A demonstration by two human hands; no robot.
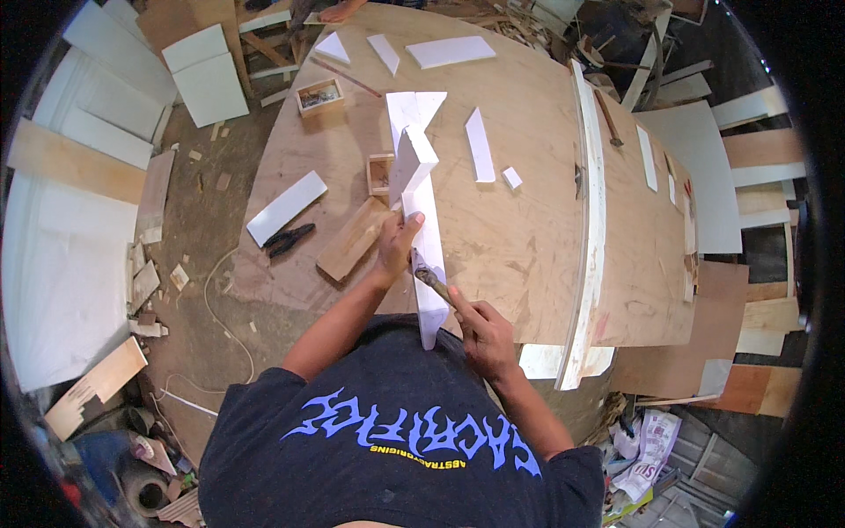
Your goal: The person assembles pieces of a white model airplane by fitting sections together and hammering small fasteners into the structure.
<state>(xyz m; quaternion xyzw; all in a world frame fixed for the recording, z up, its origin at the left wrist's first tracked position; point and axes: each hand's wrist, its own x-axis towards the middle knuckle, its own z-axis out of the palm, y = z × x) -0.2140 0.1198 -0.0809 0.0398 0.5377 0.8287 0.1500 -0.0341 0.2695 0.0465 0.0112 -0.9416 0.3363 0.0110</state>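
The left hand (396, 242) was closed around the edge of a long white board (424, 238) at the plywood table's (519, 229) six o'clock edge. The right hand (480, 330) gripped a hammer (429, 278) whose head touched the board. Pliers (289, 238) lay at nine o'clock.

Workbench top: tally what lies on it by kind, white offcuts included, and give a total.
White board pieces on the workbench, counting the long strip under the left hand: 10
Small wooden boxes: 2
Bare wooden block: 1
Black pliers: 1
Hammers, the one in the right hand and one by the long batten: 2
Total: 16
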